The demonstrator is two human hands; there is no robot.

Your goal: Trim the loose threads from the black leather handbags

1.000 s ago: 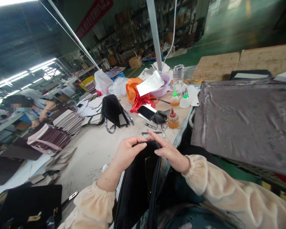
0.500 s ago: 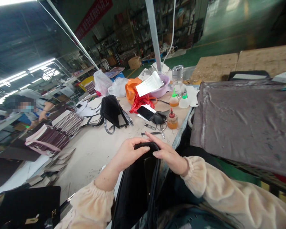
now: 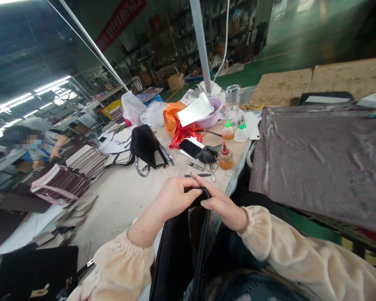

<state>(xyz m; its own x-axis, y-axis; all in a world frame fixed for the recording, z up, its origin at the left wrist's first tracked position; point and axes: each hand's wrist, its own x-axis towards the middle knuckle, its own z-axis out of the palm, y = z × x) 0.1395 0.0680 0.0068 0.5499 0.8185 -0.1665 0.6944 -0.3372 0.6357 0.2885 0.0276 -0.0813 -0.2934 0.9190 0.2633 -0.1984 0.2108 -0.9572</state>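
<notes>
A black handbag [image 3: 171,246] with its mouth open rests upright between my body and the table edge. My left hand [image 3: 178,196] pinches the bag's far rim, thumb inside and fingers over the outside. On the right side of the same rim, my right hand [image 3: 217,200] grips with its thumb at the inner edge and fingers stretched along the outside. The fingertips of both hands meet at the far corner. Just beyond them lie a black pen-like tool [image 3: 197,175], scissors [image 3: 212,170] and thread snips [image 3: 196,166].
Past the tools stand a red-capped glue bottle [image 3: 226,158], two green-tipped bottles and a glass jar [image 3: 232,102]. A second black bag [image 3: 146,146] sits mid-table. Stacked panels [image 3: 61,184] and a black flap bag [image 3: 34,271] are left; a covered surface [image 3: 316,163] is right. A co-worker stands far left.
My left hand has slid a little right along the rim, closer to my right hand. The right hand keeps its place.
</notes>
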